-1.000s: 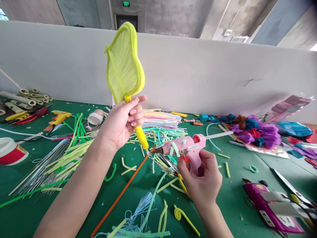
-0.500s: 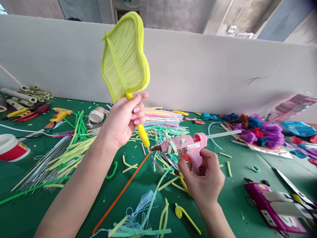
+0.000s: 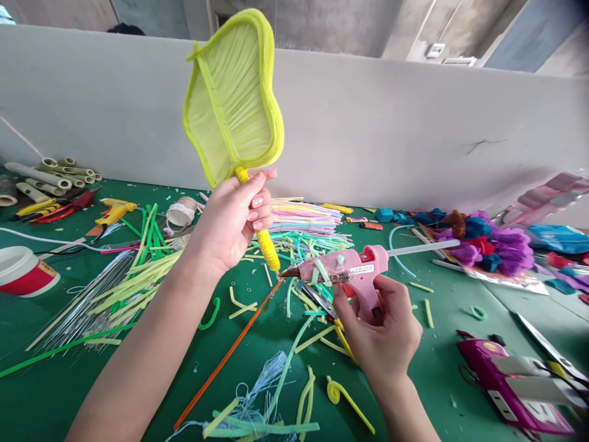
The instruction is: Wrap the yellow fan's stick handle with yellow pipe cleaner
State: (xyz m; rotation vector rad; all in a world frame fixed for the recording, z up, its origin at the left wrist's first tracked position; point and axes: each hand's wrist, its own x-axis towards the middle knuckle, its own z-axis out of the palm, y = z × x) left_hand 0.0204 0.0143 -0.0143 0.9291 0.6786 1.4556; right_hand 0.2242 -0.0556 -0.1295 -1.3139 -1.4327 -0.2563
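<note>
My left hand (image 3: pixel 234 221) is wrapped round the yellow handle of a leaf-shaped hand fan (image 3: pixel 234 92), held upright with its pale yellow-green panel above the fist. In my right hand (image 3: pixel 384 331) is a pink hot glue gun (image 3: pixel 345 267), a clear glue stick (image 3: pixel 423 247) poking out of its back. The nozzle points left, right by the lower tip of the fan's handle; whether they touch I cannot tell. An orange pipe cleaner (image 3: pixel 225 359) slants up from the table to just below the nozzle.
Green and yellow pipe cleaners (image 3: pixel 138 288) and metal wires lie at left beside a paper cup (image 3: pixel 25 273). A yellow glue gun (image 3: pixel 115 210) and pliers (image 3: pixel 59 205) are behind. At right are purple flowers (image 3: pixel 508 242), scissors (image 3: pixel 547 347) and a magenta power strip (image 3: pixel 513 383).
The fan has risen slightly in view. My right hand and the glue gun have shifted a little to the right, the nozzle still by the handle's tip.
</note>
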